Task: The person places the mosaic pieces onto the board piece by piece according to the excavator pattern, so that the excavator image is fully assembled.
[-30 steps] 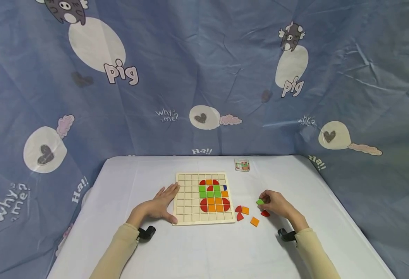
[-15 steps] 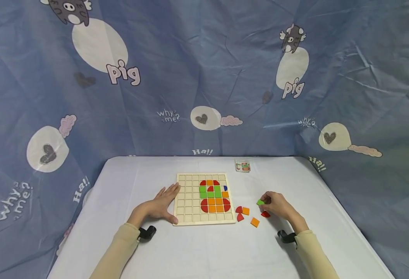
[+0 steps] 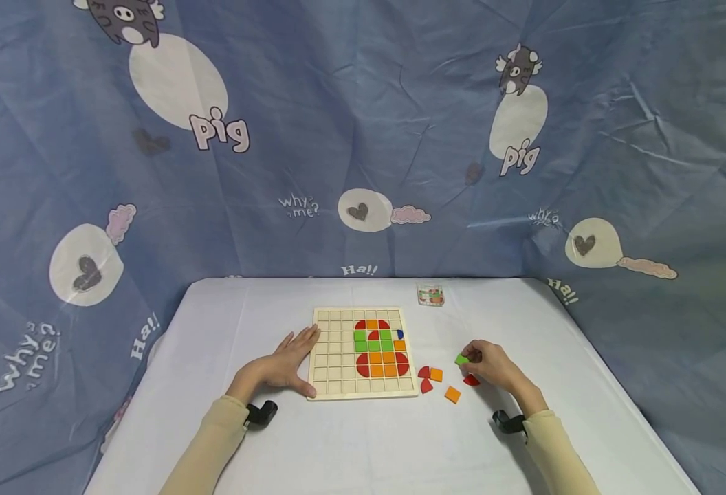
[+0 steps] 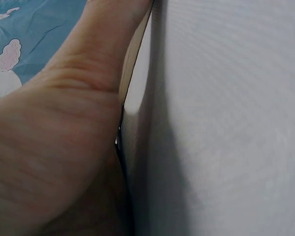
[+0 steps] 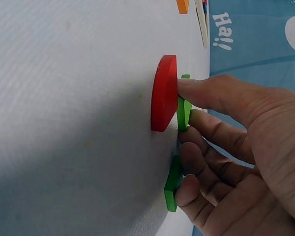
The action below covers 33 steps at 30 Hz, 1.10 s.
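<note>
My left hand [image 3: 287,364] rests along the left edge of the wooden grid board [image 3: 328,371], fingers spread and straight, thumb at the near corner. In the left wrist view the thumb side [image 4: 64,128] fills the left half. My right hand [image 3: 489,361] is low over the cloth, right of the board. Between thumb and forefinger it pinches a green square tile [image 5: 183,110]. A red quarter-round tile [image 5: 165,93] lies just beside the thumb. Under the curled lower fingers is a second green tile [image 5: 173,184], hidden from the head view.
Two red quarter-round tiles [image 3: 425,386] and two orange square tiles [image 3: 452,394] lie between board and right hand. Red, orange, green and blue tiles fill several cells on the board's right half. A small pattern card [image 3: 430,295] lies at the table's back.
From one second to half a second ago the green tile in my right hand turned slightly and now shows a squarer face. Both hands keep their places; the head view shifted a little.
</note>
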Each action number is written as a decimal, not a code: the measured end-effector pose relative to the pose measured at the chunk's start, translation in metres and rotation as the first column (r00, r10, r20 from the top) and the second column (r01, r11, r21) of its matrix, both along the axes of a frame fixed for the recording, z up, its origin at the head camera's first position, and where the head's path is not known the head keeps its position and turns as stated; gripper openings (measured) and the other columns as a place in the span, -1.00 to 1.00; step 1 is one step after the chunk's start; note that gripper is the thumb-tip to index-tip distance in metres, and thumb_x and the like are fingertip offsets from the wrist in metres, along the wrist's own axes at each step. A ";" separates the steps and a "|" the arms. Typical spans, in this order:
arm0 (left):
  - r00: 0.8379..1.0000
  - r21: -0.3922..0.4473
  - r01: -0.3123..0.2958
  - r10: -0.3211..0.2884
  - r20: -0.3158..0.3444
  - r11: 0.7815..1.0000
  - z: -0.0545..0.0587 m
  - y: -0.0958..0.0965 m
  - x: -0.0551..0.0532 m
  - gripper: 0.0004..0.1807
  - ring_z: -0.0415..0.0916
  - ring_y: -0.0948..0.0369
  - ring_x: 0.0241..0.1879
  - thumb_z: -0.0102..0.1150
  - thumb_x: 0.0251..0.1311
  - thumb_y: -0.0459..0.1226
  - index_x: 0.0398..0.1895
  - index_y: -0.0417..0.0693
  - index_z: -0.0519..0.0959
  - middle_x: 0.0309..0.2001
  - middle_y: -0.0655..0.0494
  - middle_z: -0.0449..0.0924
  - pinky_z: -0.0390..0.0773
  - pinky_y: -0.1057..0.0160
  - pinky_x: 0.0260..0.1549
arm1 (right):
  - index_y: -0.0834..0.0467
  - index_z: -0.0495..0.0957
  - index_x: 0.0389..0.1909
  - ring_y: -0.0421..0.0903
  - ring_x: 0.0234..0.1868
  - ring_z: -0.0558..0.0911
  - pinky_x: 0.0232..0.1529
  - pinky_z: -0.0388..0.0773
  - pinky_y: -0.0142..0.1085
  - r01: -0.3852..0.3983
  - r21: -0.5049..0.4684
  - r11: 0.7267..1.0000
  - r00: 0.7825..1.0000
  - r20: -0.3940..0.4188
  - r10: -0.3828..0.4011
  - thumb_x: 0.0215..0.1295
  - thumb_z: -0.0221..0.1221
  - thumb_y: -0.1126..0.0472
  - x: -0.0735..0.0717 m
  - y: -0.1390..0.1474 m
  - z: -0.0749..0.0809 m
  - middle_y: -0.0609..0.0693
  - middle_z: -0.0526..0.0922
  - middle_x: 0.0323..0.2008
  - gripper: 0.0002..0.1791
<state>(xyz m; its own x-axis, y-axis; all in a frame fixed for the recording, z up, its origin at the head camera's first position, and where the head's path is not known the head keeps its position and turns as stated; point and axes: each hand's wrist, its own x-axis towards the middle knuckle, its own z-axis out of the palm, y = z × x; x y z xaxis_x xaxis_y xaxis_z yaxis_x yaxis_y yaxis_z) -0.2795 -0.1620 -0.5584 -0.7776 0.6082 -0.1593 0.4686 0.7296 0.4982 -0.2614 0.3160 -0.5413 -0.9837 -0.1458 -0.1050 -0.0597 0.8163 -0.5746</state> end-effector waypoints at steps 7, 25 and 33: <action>1.000 0.011 -0.005 0.005 -0.005 1.000 0.002 0.001 0.001 0.51 -0.40 -0.08 0.54 0.43 -0.36 0.31 0.53 -0.23 -0.24 0.56 -0.14 -0.36 -0.38 -0.15 0.48 | 0.19 0.57 -0.20 -0.14 -0.31 0.52 -0.29 0.56 -0.35 0.037 -0.010 0.999 0.999 0.029 -0.037 0.07 0.38 0.22 0.000 -0.002 0.000 -0.03 0.60 -0.33 -0.71; 1.000 0.005 -0.019 0.018 0.009 1.000 0.002 0.000 0.003 0.52 -0.41 -0.03 0.55 0.44 -0.40 0.32 0.54 -0.18 -0.22 0.57 -0.07 -0.37 -0.40 -0.12 0.49 | 0.13 0.56 -0.07 -0.15 -0.21 0.48 -0.17 0.53 -0.31 -0.120 -0.021 0.993 0.992 -0.039 0.119 0.01 0.44 0.05 0.013 -0.017 0.004 -0.08 0.58 -0.18 -0.53; 1.000 0.005 -0.016 0.016 0.003 1.000 0.004 0.001 0.002 0.52 -0.40 -0.05 0.55 0.43 -0.38 0.32 0.53 -0.20 -0.22 0.57 -0.09 -0.36 -0.39 -0.13 0.49 | -0.04 0.61 -0.17 -0.24 -0.20 0.48 -0.09 0.56 -0.29 -0.185 0.034 0.982 0.982 -0.027 0.186 0.03 0.42 0.12 0.012 -0.038 -0.002 -0.24 0.56 -0.22 -0.69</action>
